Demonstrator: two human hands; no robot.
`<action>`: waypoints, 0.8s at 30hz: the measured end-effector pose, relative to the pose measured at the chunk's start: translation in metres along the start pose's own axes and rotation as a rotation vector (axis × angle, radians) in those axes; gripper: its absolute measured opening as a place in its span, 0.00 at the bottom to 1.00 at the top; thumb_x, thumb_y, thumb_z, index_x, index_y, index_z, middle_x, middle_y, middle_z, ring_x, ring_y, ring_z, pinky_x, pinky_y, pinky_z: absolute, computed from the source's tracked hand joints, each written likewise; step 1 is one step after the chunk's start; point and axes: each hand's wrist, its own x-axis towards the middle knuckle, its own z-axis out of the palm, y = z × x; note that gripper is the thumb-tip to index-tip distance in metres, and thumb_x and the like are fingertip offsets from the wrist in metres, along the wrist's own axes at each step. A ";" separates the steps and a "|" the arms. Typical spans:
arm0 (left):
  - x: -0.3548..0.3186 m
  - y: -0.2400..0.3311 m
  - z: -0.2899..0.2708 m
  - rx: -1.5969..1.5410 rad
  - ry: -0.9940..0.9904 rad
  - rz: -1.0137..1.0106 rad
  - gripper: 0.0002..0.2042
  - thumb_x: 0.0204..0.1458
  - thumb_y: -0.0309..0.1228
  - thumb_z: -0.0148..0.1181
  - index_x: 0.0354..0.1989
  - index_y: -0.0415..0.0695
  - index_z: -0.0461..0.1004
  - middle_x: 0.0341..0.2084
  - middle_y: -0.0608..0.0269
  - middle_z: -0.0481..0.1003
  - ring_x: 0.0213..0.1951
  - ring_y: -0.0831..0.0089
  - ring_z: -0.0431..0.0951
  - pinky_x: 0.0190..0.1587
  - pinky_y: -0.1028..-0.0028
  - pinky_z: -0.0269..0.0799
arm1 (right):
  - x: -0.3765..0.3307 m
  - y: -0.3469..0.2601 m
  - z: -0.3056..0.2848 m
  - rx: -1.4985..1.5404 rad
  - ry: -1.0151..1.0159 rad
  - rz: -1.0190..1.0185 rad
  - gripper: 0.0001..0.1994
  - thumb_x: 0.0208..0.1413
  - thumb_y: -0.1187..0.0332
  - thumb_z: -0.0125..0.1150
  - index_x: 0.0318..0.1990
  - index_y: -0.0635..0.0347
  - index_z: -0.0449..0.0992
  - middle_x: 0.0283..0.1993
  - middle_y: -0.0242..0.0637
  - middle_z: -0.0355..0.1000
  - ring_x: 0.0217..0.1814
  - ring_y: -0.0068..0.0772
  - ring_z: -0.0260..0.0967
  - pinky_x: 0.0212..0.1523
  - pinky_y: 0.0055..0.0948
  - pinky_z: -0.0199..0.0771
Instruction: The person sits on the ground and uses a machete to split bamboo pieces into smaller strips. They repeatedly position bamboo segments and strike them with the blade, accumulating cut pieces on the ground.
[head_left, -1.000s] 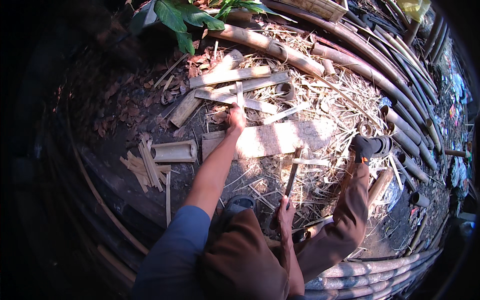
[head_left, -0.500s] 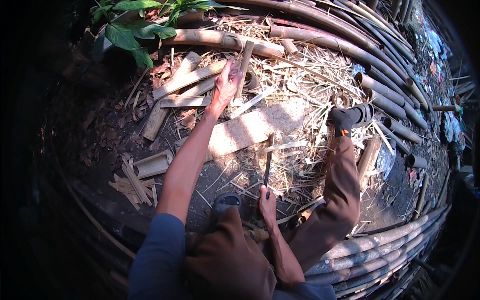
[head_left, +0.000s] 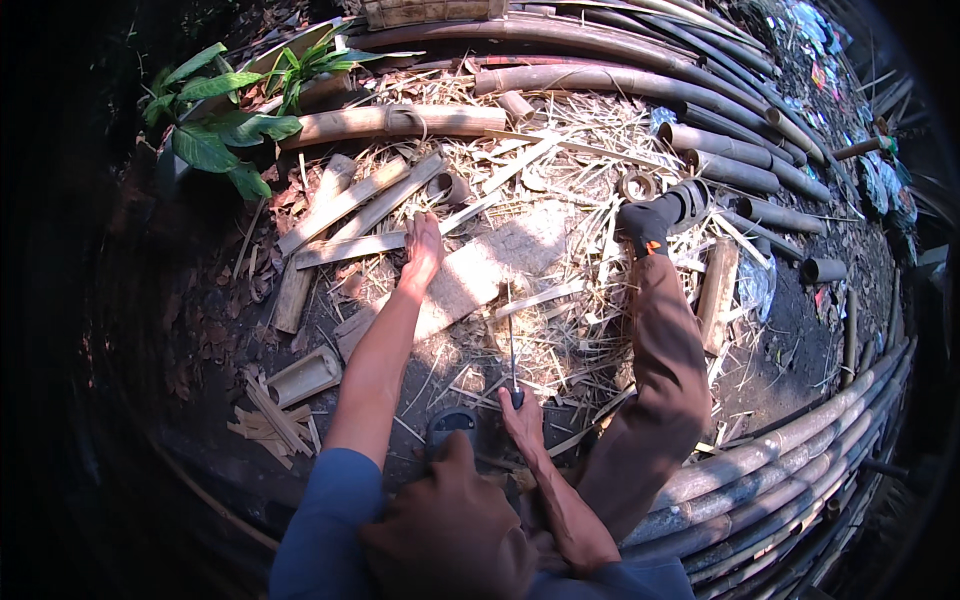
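Pointing straight away: upright blade (head_left: 511,345).

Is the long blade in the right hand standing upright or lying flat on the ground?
Roughly upright: the right hand grips the dark handle low, and the thin metal blade rises from it over the straw-strewn ground, not lying on it.

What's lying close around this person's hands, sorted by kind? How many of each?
Split flat pale bamboo slats by the left hand: 4
Wide flat grey board: 1
Thin dark-bladed knife in the right hand: 1
Short hollow cut bamboo trough: 1
Small round bamboo rings: 2
Total: 9
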 end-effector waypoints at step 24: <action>-0.266 0.042 -0.165 -0.446 -0.206 -0.333 0.15 0.58 0.37 0.52 0.38 0.34 0.74 0.23 0.45 0.74 0.28 0.53 0.78 0.30 0.60 0.69 | 0.014 -0.102 -0.011 -0.524 -0.343 -0.735 0.14 0.47 0.58 0.65 0.32 0.59 0.74 0.23 0.48 0.72 0.27 0.52 0.74 0.28 0.47 0.72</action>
